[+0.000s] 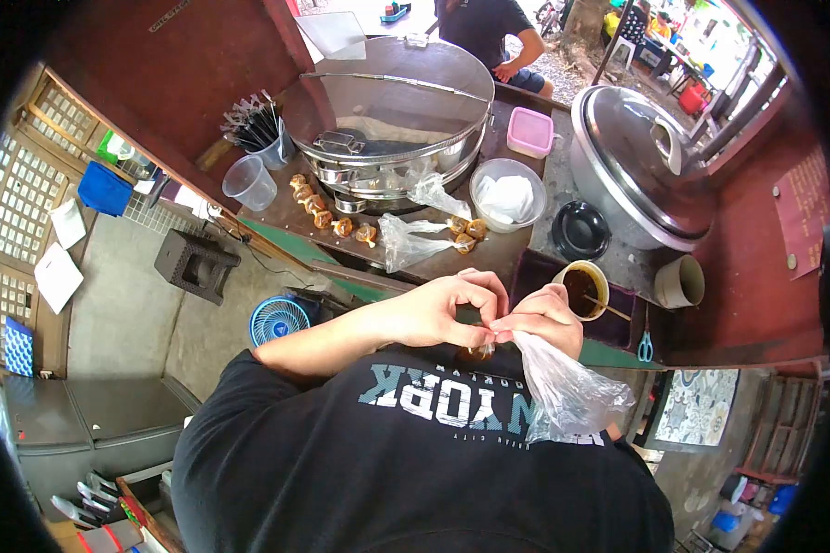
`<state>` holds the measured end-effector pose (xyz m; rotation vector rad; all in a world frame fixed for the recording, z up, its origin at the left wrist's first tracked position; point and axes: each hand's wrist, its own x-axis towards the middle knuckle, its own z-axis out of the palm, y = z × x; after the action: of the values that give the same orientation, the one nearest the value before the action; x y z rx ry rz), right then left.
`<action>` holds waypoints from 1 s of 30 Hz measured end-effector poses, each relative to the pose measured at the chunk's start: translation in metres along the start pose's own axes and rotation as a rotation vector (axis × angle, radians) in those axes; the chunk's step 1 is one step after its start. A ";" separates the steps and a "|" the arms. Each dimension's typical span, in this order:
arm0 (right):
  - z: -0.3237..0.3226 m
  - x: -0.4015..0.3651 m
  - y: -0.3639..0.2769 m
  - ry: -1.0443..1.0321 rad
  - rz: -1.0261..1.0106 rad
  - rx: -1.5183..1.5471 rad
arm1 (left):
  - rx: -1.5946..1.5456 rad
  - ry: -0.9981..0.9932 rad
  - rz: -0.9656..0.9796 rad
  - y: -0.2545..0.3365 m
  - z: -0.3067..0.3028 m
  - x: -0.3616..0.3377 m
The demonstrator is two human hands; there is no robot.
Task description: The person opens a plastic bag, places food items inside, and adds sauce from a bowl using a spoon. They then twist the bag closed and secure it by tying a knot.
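Close to my chest, my left hand [470,311] and my right hand [546,321] are closed in a pinch on the neck of a clear plastic bag [572,392]. The bag's loose upper part hangs to the right over my shirt. Below my left fingertips a small brown-filled end [478,352] shows, partly hidden by the fingers. On the counter ahead lie several small knotted sauce bags [322,218] in a row, and longer untied bags [406,241] with brown contents. A cup of dark brown sauce [581,288] with a stick in it stands just beyond my right hand.
A large lidded steel pan [392,111] and a big lidded pot [650,161] stand at the back. Nearby are a tub with white plastic [507,195], black bowls [581,230], a pink box [530,132], clear cups [250,182] and blue scissors [646,346]. A person [489,41] sits beyond the counter.
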<state>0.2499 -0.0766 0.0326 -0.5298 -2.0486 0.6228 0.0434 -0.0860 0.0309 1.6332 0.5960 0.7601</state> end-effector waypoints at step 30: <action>0.082 -0.015 0.148 -0.221 0.562 -0.413 | 0.125 0.475 -0.455 -0.089 -0.022 -0.028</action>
<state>0.2059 0.0123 -0.1057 -1.3606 -2.2550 0.5951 0.0099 -0.0752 -0.0586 1.3505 1.3259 0.7782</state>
